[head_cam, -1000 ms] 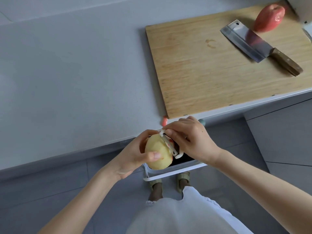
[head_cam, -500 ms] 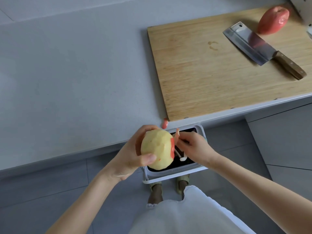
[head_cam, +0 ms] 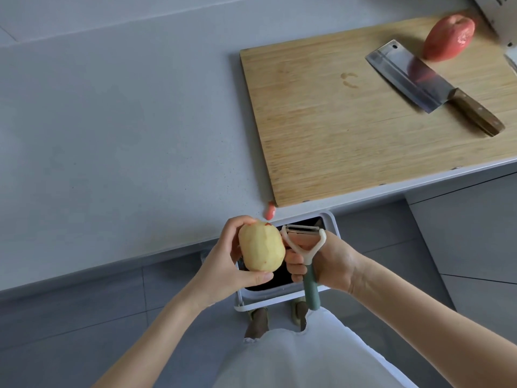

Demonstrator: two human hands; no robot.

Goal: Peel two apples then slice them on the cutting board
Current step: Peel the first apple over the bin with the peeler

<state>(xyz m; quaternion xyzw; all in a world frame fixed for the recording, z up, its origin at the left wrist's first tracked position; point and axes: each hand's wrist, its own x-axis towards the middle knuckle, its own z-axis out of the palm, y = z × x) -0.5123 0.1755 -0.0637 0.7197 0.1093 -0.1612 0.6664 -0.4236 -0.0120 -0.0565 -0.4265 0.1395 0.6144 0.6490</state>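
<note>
- My left hand [head_cam: 223, 264] grips the peeled apple [head_cam: 261, 246], thumb below and fingers curled over its top. A speck of red skin shows at the apple's far end.
- My right hand [head_cam: 330, 261] is closed round the peeler [head_cam: 310, 287], whose blade sits just beside the apple. I cannot tell whether they touch.
- Under both hands stands a white-rimmed bin [head_cam: 274, 301] on the grey tiled floor [head_cam: 84, 317].
- Beyond the hands runs a grey countertop [head_cam: 126, 121], with a scrap of peel [head_cam: 270, 212] at its edge just past my left fingers.
- Farther off to the right, a wooden cutting board [head_cam: 349, 135] carries a knife [head_cam: 428, 82] and a red apple [head_cam: 447, 37], well apart from both hands.
</note>
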